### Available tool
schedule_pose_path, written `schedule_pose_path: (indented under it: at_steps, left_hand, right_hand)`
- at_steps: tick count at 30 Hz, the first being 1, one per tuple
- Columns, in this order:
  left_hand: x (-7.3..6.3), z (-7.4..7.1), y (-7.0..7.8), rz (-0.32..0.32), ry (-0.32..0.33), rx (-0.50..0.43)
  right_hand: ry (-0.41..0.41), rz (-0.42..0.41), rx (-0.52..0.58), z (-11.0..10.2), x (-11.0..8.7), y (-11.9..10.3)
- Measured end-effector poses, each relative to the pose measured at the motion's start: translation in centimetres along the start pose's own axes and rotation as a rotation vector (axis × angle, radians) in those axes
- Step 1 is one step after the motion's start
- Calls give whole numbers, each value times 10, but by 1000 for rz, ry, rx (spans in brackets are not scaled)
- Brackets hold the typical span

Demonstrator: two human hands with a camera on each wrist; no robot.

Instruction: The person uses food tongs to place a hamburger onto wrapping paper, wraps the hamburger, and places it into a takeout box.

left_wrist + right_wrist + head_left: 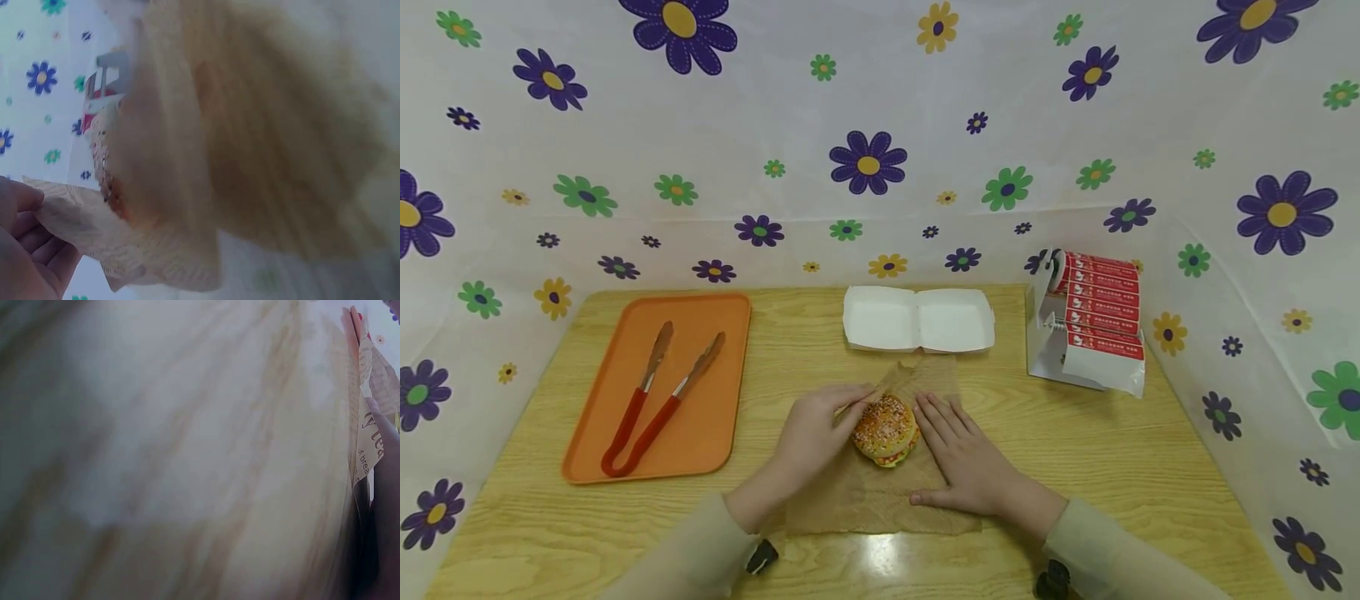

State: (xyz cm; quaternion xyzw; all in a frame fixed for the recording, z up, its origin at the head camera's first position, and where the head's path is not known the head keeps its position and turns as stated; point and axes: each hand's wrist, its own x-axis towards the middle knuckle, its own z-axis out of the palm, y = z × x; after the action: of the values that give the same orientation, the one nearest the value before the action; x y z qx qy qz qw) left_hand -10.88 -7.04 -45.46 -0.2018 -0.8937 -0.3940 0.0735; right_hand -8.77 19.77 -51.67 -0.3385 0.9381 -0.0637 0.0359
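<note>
A hamburger with a sprinkled bun lies on a sheet of brown printed wrapping paper in front of the person. My left hand pinches the paper's edge at the upper left of the burger, and the left wrist view shows the lifted paper partly covering the bun. On the burger's other side, my right hand lies on the paper with straight, spread fingers. Printed lettering on the paper shows at the right edge of the right wrist view.
An opened white box stands behind the paper. To the left, red-handled tongs lie on an orange tray. At the back right is a dispenser with a roll of red-and-white labels. A flowered cloth surrounds the wooden table.
</note>
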Motion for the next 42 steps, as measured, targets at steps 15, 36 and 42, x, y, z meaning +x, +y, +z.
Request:
schedule_pose_path:
  at_steps: [15, 36, 42]
  left_hand:
    - [-19, 17, -6, 549, -96, 424]
    - [-17, 26, -9, 637, -26, 544]
    - [-14, 25, -12, 622, -50, 542]
  right_hand:
    - [-10, 5, -6, -1, 0, 0]
    - [-35, 15, -11, -1, 0, 0]
    - [-23, 11, -7, 0, 0, 0]
